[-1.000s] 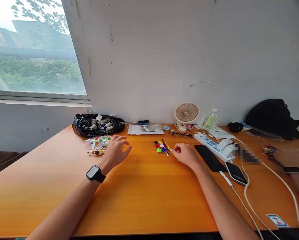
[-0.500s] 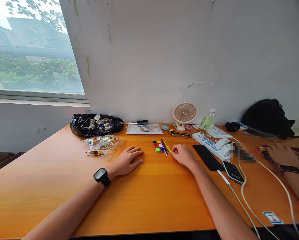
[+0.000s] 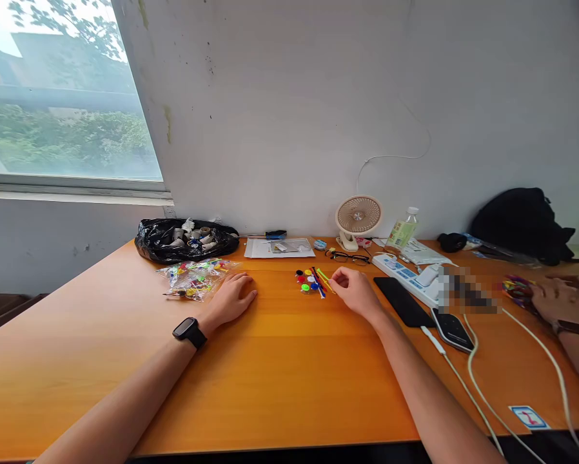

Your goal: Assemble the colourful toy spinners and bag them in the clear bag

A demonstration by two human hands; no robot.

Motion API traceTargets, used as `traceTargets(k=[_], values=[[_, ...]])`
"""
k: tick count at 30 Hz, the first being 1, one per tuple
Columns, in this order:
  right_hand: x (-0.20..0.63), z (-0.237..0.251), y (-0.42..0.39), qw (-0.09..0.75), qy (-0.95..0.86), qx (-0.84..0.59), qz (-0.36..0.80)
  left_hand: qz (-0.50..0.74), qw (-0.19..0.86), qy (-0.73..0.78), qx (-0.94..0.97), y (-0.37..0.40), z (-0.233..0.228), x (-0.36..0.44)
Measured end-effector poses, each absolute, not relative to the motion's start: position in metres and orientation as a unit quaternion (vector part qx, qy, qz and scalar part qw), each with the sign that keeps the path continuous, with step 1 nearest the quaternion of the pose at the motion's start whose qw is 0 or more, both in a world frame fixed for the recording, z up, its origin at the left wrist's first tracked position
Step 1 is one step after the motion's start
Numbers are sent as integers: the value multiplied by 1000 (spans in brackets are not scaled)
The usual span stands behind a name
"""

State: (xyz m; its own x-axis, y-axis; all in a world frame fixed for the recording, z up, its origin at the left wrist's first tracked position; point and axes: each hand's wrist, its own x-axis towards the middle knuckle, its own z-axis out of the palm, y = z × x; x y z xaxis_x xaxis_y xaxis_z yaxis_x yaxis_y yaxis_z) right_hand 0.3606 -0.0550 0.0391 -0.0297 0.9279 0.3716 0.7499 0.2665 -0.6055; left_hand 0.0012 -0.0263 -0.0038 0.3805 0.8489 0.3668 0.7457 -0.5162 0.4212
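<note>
A small pile of coloured round discs (image 3: 305, 280) and thin coloured sticks (image 3: 318, 281) lies on the orange table (image 3: 280, 374). My right hand (image 3: 354, 293) is just right of the pile. Its fingertips are pinched on the end of a yellow-green stick (image 3: 325, 279) that lies against the pile. My left hand (image 3: 232, 299), with a black watch (image 3: 189, 332) on the wrist, rests palm down on the table. It holds nothing, and its fingers touch the edge of a clear plastic bag (image 3: 193, 281) full of coloured pieces.
Along the wall stand a black bag (image 3: 164, 240) of small parts, papers (image 3: 278, 248), a small fan (image 3: 358, 219), a bottle (image 3: 402, 232), glasses (image 3: 350, 258) and a power strip (image 3: 403, 273). A black phone (image 3: 403, 301), cables (image 3: 473, 380) and another person's hand (image 3: 560, 299) are at the right.
My left hand slid right, lay flat, then came back to the bag's edge. My right hand carried the yellow-green stick left and farther away, up to the pile.
</note>
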Motion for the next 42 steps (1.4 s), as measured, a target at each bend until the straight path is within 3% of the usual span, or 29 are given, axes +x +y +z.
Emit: traceTargets(k=[3,16,22,31,36,42], values=[[353,36,-56,378,-737,-536,161,259,123,431,855,-35,-3,11],[339,30,-59,314,-787,-524,89,229,109,393,884,-45,-2,20],[324,37,-71,314,-790,-480,214,267,151,397,865,-55,2,27],[299,31,-78,376,-730,-421,386,343,387,334,788,-71,7,42],[281,22,-84,380,-677,-393,493,373,404,324,770,-73,16,44],[272,15,-85,387,-640,-410,523,350,423,331,768,-68,19,40]])
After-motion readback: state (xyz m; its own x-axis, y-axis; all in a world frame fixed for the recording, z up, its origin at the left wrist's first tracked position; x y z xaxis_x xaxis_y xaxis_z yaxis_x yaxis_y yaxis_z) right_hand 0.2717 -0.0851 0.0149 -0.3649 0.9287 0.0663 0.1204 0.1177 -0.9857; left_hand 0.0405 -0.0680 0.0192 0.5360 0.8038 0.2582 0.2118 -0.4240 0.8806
